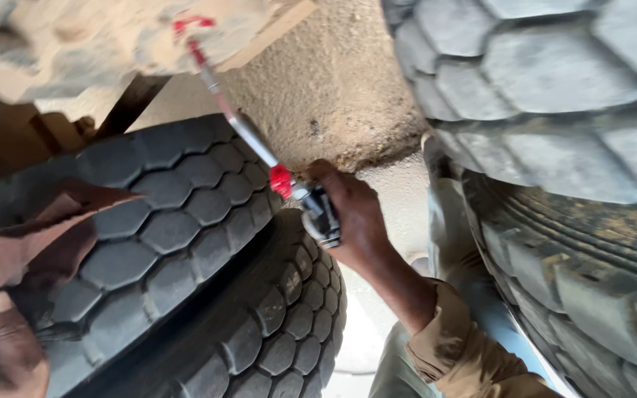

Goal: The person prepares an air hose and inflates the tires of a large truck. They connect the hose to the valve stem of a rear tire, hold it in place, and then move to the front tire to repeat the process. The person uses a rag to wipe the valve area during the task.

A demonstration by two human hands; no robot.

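Observation:
My right hand (pixel 355 214) grips the black handle of a long metal tool with red bands (pixel 259 151). Its thin shaft slants up and left to a red tip at the dusty underside of a vehicle (pixel 97 37). My left hand (pixel 1 346), at the lower left, holds a brownish-red rag (pixel 31 236) against the tread of a large black tyre (pixel 186 243). The tool's shaft passes just above that tyre.
A second big tyre (pixel 554 147) fills the right side, close to my right forearm and its tan sleeve (pixel 458 346). A dirty concrete surface (pixel 333 88) lies between the two tyres. Dark frame parts (pixel 130 103) show at upper left.

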